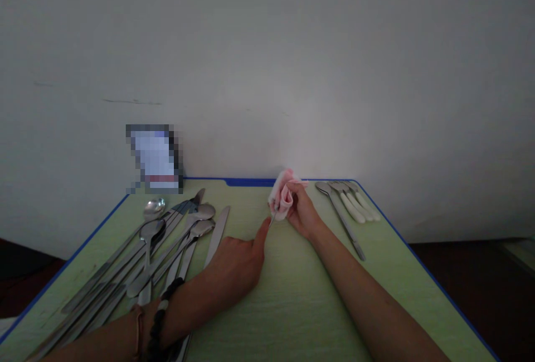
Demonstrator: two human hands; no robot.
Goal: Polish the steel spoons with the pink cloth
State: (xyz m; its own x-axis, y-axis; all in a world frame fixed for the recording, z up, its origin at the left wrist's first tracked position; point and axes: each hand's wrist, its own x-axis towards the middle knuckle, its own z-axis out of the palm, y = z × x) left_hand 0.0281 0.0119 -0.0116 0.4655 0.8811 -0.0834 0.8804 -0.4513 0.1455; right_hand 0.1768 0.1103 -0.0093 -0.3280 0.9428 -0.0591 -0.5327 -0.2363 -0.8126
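Observation:
My right hand (301,210) is closed around a pink and white cloth (281,196) near the far edge of the green table (292,295). The cloth wraps the far end of a thin metal utensil (272,220). My left hand (238,264) pinches the near end of that utensil between thumb and forefinger. What kind of utensil it is stays hidden by the cloth and fingers. My left wrist wears dark beaded bracelets.
A heap of several metal spoons and knives (167,245) lies on the left of the table. A few spoons, some with white handles (349,203), lie in a row at the right. A blurred box (154,158) stands at the back left against the wall.

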